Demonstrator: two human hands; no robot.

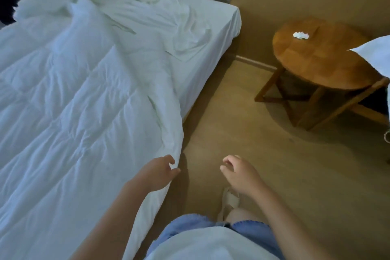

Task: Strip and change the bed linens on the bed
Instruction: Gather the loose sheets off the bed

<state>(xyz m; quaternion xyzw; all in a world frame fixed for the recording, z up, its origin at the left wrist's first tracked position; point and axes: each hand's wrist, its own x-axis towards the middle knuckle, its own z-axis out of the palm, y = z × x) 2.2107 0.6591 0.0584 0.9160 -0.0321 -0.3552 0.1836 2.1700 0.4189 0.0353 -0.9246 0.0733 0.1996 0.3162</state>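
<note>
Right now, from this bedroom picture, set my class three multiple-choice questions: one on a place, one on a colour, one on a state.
1. Where does the crumpled tissue lie?
A. on the bed
B. on the round wooden table
C. on a chair

2. What colour is the duvet?
A. white
B. grey
C. blue

3. How is the right hand?
A. gripping the duvet
B. resting on the table
C. holding nothing, over the floor

Answers:
1 B: the tissue sits on the table's top, near its far edge.
2 A: the duvet is plainly white across its whole spread.
3 C: the right hand's fingers are loosely curled around nothing, and it is apart from the duvet's edge.
</note>
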